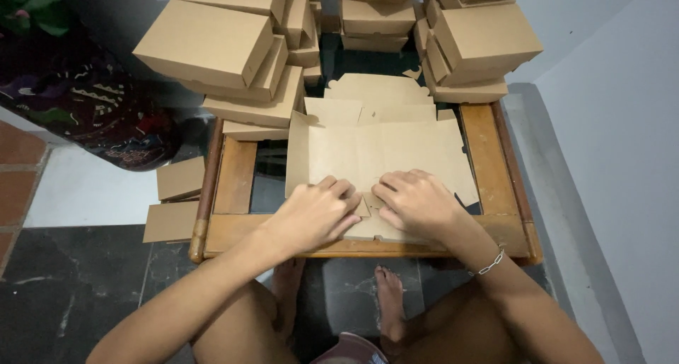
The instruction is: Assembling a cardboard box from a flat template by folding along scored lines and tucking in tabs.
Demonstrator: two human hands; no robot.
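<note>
A flat brown cardboard box blank (382, 152) lies unfolded on a low wooden table (488, 173). My left hand (315, 212) presses on its near edge, fingers curled over a small corner flap. Right beside it, my right hand (417, 201) rests on the same near edge, fingers bent on the fold; a chain bracelet hangs at that wrist. The two hands almost touch at the middle of the blank. More flat blanks (378, 92) lie under and behind it.
Stacks of folded brown boxes stand at the back left (226, 53), back middle (375, 14) and back right (470, 46). Two flat cardboard pieces (177, 198) lean off the table's left side. A dark patterned bag (85, 102) sits on the floor at left. A white wall runs along the right.
</note>
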